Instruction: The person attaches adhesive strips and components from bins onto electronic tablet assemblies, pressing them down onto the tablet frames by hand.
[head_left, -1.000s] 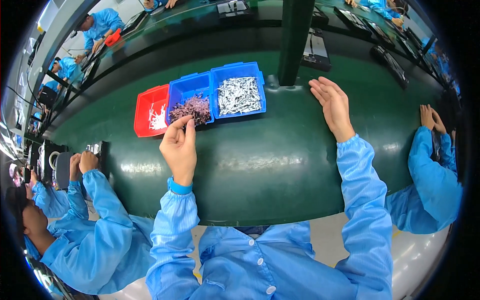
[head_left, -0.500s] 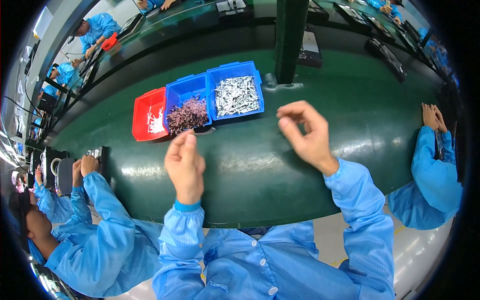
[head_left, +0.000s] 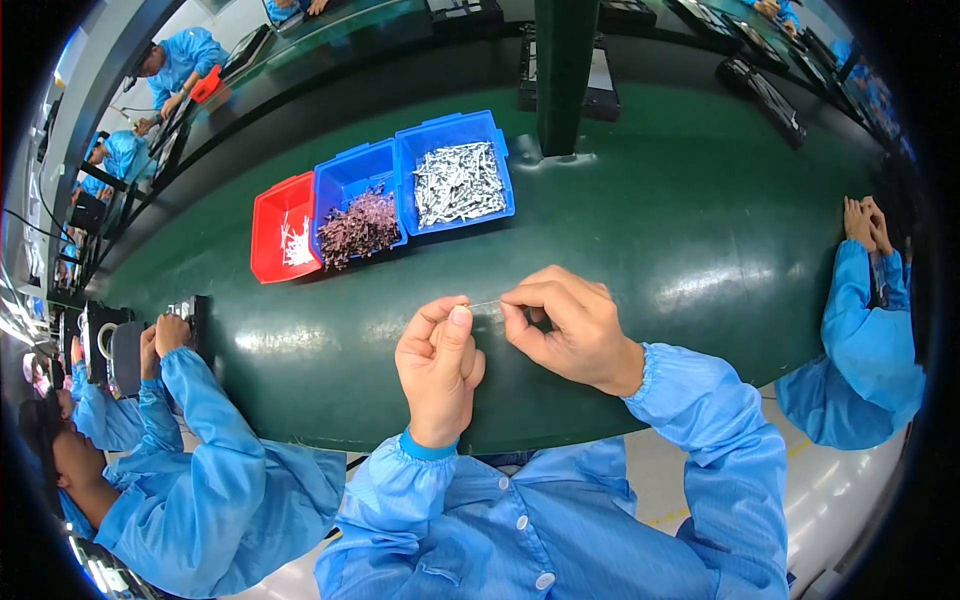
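My left hand (head_left: 440,370) and right hand (head_left: 580,325) pinch one strand (head_left: 485,303); two blue bins (head_left: 447,133) sit at eleven o'clock, one red bin (head_left: 270,228) at ten.

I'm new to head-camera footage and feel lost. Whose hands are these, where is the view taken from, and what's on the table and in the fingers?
No machine here: you see a person's own bare left hand and bare right hand. The view comes from a wide fisheye camera on that person's head, looking down, so straight edges bend near the rim. On the glossy dark-green tabletop stand, side by side from left to right, a red plastic bin with thin white pieces, a blue plastic bin with purplish-brown pieces, and a second blue plastic bin with silvery-white pieces. Nearer the person, both hands pinch a thin, pale, thread-like piece that spans the gap between them; what it is made of I cannot tell.
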